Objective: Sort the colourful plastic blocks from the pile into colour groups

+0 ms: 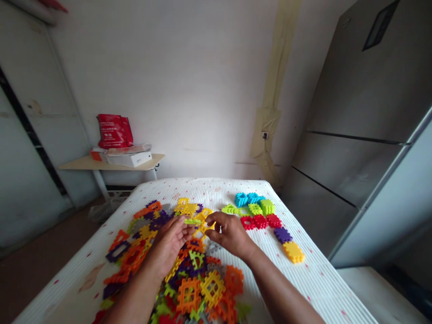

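Note:
My left hand (pixel 173 236) is over the pile, its thumb and index fingertips on a thin lime-green interlocking plastic piece (pixel 192 221). A short way to the right is my right hand (pixel 229 231), with thumb and fingers curved and apart and nothing visible between them. Yellow interlocking pieces (pixel 182 205) lie just beyond the hands. Nearer to me, the heap includes an orange window-frame piece (pixel 188 294) and a yellow window-frame piece (pixel 213 288). My forearms hide part of the heap.
To the right stand sorted stacks: blue (pixel 241 199), lime green (pixel 267 206), red (pixel 260 221), purple (pixel 282 235) and yellow (pixel 293 252). They rest on a white ribbed tablecloth (pixel 324 288). A grey refrigerator (pixel 364 130) is at the right; a side table (pixel 77 163) holds a red bag (pixel 114 131).

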`<state>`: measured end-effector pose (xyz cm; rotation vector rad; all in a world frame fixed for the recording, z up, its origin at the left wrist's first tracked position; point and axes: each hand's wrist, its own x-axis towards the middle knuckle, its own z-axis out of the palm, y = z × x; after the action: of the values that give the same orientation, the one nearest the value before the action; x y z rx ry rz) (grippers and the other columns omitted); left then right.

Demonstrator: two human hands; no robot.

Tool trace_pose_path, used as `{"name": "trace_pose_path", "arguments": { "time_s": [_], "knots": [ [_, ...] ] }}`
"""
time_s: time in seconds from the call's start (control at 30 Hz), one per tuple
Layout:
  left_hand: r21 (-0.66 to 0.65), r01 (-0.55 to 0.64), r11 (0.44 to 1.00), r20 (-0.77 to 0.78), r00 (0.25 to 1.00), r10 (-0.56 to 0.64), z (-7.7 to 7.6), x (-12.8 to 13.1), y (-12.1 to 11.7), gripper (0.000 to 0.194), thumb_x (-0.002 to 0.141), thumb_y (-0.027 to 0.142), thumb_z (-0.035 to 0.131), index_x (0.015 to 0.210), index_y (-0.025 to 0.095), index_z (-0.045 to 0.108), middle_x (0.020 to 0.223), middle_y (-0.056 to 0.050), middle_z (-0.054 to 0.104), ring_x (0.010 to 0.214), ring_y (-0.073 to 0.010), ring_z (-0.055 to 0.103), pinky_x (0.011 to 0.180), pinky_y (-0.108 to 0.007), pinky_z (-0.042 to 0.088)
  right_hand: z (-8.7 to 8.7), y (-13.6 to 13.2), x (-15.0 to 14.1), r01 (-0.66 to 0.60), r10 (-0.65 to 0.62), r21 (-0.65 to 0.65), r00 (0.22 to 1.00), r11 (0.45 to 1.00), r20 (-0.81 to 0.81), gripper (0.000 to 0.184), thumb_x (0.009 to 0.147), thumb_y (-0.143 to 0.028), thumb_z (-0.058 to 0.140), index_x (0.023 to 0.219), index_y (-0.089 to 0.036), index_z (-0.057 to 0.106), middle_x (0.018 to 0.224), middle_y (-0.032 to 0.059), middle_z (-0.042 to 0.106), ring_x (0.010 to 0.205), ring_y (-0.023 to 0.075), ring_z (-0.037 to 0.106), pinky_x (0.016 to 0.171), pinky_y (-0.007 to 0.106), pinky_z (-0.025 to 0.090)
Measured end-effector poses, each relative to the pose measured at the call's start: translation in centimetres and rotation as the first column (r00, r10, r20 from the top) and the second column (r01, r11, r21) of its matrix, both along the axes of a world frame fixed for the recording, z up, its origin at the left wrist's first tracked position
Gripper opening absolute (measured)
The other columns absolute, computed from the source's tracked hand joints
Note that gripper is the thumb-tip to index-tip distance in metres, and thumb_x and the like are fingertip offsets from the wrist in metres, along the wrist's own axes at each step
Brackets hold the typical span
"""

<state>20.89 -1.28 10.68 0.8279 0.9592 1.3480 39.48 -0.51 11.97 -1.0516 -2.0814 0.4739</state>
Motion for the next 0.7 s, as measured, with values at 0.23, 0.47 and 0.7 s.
{"name": "trace_pose_path", "arguments": {
  "time_s": [0.23, 0.47, 0.7],
  "knots": [
    [0.007, -0.139, 0.99, -0.274, 0.952, 0.135, -0.9, 1.3, -0.9, 0.044, 0.069, 0.052, 0.064, 0.09, 0.014, 0.061, 0.063, -0.002, 0.064, 0.049, -0.0141, 0.058, 0.043, -0.022, 0.036, -0.5, -0.3, -0.8, 0.036, -0.035, 0.05, 0.999, 0.998, -0.011, 0.014, 0.08, -0.024, 0.057, 0.093, -0.021, 0.062, 0.086, 0.0008, 0.066, 0.065, 0.0098, 0.059, 0.062, 0.02, 0.043],
    [0.05, -0.162, 0.985, -0.311, 0.935, 0.17, -1.7, 1.4, -1.0, 0.048, 0.064, 0.056, 0.065, 0.084, 0.012, 0.065, 0.053, 0.002, 0.055, 0.048, -0.0159, 0.057, 0.044, -0.024, 0.038, -0.7, -0.5, -1.1, 0.034, -0.035, 0.019, 0.997, 0.999, 0.061, 0.023, 0.08, -0.02, 0.056, 0.102, -0.022, 0.062, 0.091, 0.002, 0.065, 0.073, 0.0118, 0.061, 0.068, 0.022, 0.046],
    [0.061, -0.178, 0.982, -0.369, 0.91, 0.188, -1.9, 1.0, -1.3, 0.044, 0.066, 0.054, 0.065, 0.083, 0.013, 0.067, 0.058, 0.001, 0.059, 0.047, -0.011, 0.046, 0.047, -0.023, 0.038, -0.5, -1.1, -1.5, -0.002, -0.058, 0.21, 0.958, 0.978, 0.281, 0.042, 0.08, -0.037, 0.059, 0.121, -0.026, 0.053, 0.124, 0.0084, 0.053, 0.109, 0.0223, 0.051, 0.086, 0.034, 0.046]
  ]
}}
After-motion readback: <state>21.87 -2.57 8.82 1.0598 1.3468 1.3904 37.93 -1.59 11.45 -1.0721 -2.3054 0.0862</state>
